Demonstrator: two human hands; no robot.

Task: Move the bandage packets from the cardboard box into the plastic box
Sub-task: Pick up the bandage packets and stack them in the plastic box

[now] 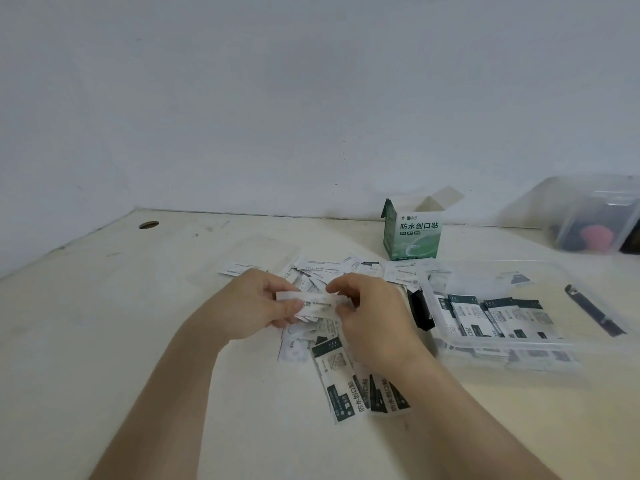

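Several white and dark green bandage packets (341, 379) lie in a loose pile on the table in front of me. My left hand (254, 306) and my right hand (370, 317) together pinch a small stack of packets (317, 306) just above the pile. The green cardboard box (412, 233) stands open behind the pile. To the right sits the clear plastic box (502, 351) with a row of packets (498, 317) standing inside it.
A clear lid (256, 254) lies flat behind the pile. A dark pen-like tool (594, 315) lies right of the plastic box. A second clear container (595, 216) with dark and red items stands at the far right. A cable hole (149, 225) marks the table's back left.
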